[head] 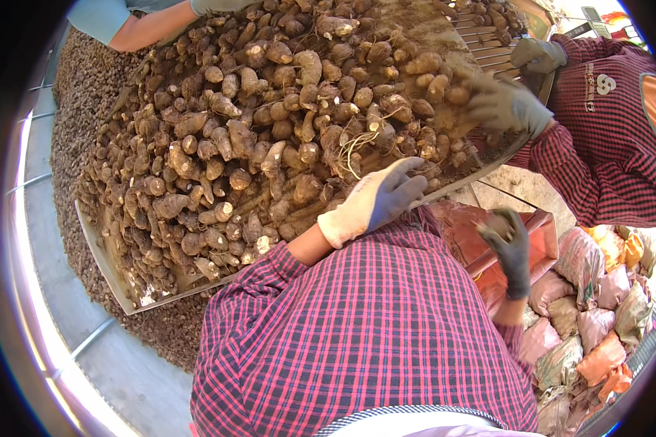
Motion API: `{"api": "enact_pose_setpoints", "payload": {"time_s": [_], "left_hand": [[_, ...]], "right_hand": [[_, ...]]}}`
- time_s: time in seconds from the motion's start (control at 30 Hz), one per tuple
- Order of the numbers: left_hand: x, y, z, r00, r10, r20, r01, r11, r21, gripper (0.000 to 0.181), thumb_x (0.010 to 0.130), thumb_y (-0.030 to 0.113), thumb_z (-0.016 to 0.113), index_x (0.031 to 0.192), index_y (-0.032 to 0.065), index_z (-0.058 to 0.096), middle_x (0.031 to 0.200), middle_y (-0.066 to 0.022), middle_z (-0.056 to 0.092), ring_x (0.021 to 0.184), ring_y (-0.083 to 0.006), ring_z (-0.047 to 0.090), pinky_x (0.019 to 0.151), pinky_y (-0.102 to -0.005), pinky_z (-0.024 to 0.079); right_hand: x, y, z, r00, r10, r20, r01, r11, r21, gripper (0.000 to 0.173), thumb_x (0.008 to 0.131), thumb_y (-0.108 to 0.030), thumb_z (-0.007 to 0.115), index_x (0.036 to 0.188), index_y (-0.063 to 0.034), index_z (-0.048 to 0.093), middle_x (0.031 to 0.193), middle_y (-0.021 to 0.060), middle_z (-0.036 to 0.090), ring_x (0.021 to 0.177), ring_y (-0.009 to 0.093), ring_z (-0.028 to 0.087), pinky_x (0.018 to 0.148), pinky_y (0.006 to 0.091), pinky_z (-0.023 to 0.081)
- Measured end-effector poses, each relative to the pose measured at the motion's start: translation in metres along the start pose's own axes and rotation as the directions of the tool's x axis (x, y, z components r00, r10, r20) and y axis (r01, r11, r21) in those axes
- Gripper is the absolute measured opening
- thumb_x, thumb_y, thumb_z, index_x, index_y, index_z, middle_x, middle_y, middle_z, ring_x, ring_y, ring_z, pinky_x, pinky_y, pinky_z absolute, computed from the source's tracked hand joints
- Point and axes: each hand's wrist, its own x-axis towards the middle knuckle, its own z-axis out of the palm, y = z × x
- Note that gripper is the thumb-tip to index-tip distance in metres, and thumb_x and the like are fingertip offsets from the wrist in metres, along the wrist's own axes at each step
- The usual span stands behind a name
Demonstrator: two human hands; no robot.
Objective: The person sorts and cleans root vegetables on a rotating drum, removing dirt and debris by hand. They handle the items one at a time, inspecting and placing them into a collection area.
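Observation:
A heap of brown taro corms covers the metal sorting table before me. My left hand, in a white glove with a blue-grey coating, rests at the table's near edge beside the corms. Its fingers are spread, and I see nothing in its grasp. Thin pale roots lie just beyond it. Off to the side, my right hand, in a dark grey glove, grips a brown taro corm over the open red bag. Fingers partly hide that corm.
A co-worker's gloved hand, blurred, reaches over the table's right end; their other gloved hand is near a slatted metal rack. Another person's arm enters top left. Filled sacks stand at right. A larger heap lies left.

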Motion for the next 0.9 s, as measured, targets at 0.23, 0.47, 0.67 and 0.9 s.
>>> {"api": "enact_pose_setpoints", "payload": {"time_s": [0.23, 0.47, 0.67, 0.9], "left_hand": [[-0.036, -0.030, -0.036, 0.931, 0.011, -0.364, -0.060, 0.991, -0.123, 0.041, 0.109, 0.019, 0.054, 0.144, -0.0034, 0.052, 0.118, -0.0102, 0.069, 0.106, -0.0159, 0.066, 0.091, -0.0271, 0.055], [-0.086, -0.074, -0.091, 0.665, 0.389, -0.637, 0.258, 0.681, 0.685, 0.062, 0.090, 0.022, 0.077, 0.144, 0.0034, 0.054, 0.145, -0.0218, 0.054, 0.133, -0.0405, 0.049, 0.114, -0.0521, 0.038], [-0.029, -0.062, -0.129, 0.699, 0.321, -0.639, 0.543, 0.342, 0.767, 0.085, 0.094, 0.048, 0.069, 0.160, 0.0076, 0.034, 0.160, -0.0264, 0.038, 0.151, -0.0450, 0.029, 0.125, -0.0572, 0.018], [0.119, -0.043, -0.170, 0.734, 0.283, -0.618, 0.408, 0.543, 0.734, 0.092, 0.094, 0.057, 0.066, 0.161, 0.0073, 0.029, 0.167, -0.0280, 0.019, 0.154, -0.0484, 0.019, 0.126, -0.0595, 0.013]], "right_hand": [[-0.004, 0.113, -0.110, 0.970, -0.241, -0.014, 0.144, 0.626, -0.767, 0.033, 0.091, -0.020, 0.075, 0.118, -0.0016, 0.069, 0.117, 0.0188, 0.070, 0.111, 0.037, 0.065, 0.098, 0.0458, 0.052], [0.077, -0.148, 0.176, 0.414, -0.603, 0.682, 0.909, 0.312, -0.276, 0.056, 0.095, -0.032, 0.071, 0.145, -0.0134, 0.054, 0.148, 0.0166, 0.054, 0.139, 0.031, 0.049, 0.121, 0.0501, 0.032], [0.112, -0.123, 0.268, 0.034, -0.501, 0.865, 0.999, 0.054, -0.008, 0.061, 0.091, -0.047, 0.068, 0.144, -0.0171, 0.059, 0.155, 0.0127, 0.048, 0.147, 0.030, 0.042, 0.129, 0.0586, 0.005], [0.178, -0.112, 0.220, 0.277, -0.682, 0.677, 0.919, -0.016, -0.393, 0.070, 0.088, -0.045, 0.073, 0.152, -0.0290, 0.051, 0.171, 0.0132, 0.019, 0.159, 0.031, 0.016, 0.127, 0.0640, 0.003]]}}
